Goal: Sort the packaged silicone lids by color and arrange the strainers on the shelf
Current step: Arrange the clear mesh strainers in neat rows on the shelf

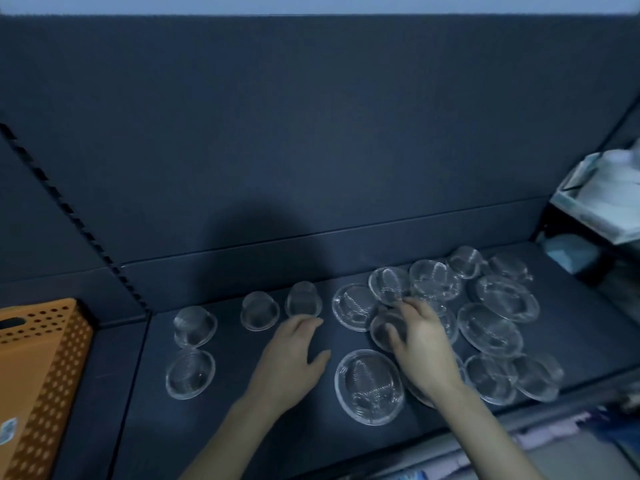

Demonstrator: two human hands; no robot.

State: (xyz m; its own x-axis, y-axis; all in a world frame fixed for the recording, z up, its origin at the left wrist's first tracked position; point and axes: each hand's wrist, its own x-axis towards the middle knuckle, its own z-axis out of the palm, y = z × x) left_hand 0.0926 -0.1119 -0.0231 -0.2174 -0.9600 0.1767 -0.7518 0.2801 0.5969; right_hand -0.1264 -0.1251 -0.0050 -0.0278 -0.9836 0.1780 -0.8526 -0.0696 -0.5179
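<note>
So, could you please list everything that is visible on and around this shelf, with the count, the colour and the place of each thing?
shelf: one, dark grey, across the middle of the view.
small packaged strainers: four, clear wrap over silver mesh, on the left part of the shelf.
large packaged strainers: about a dozen, same colours, on the right part, overlapping; exact count unclear.
basket: one, orange, perforated, at the far left.
packages: several, white and teal, on the neighbouring shelf at the right; blurred.
left hand: one, fingers straight, tips next to a small strainer.
right hand: one, fingers curled on the gripped strainer in the pile.
</note>
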